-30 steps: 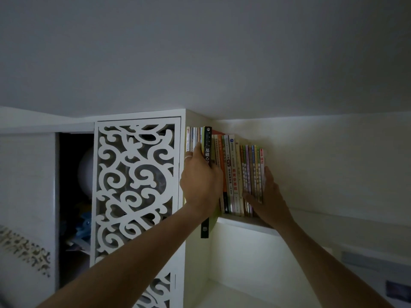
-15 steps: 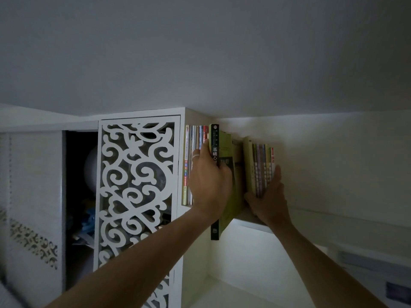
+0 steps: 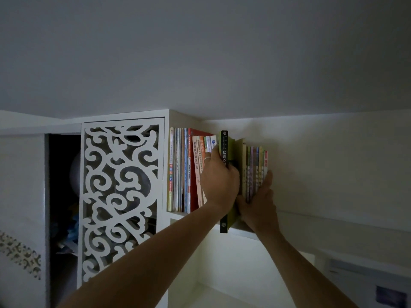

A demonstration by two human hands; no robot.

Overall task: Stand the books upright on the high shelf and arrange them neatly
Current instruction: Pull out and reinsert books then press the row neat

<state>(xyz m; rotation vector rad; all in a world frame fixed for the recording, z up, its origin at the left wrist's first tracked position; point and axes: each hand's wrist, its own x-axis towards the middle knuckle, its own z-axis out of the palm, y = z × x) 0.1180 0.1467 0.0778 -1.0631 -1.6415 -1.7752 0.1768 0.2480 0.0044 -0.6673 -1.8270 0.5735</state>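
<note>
I saw left hand [image 3: 219, 185] gripping black-spined book [image 3: 224, 181], its foot overhanging the shelf [image 3: 242, 232] edge. Right hand [image 3: 259, 203], fingers straight, pressed the thin books [image 3: 255, 172] at 3 o'clock; gap between.

Dim, grey and grainy, with soft light on the wall [image 3: 322, 165] and wide-angle bending at the edges

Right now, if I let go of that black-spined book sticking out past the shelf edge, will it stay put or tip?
The black-spined book would likely tip: its lower end hangs below the shelf edge. It looks stiff, keeping straight in the left hand. The thin books beside it may lean without the right hand.
</note>
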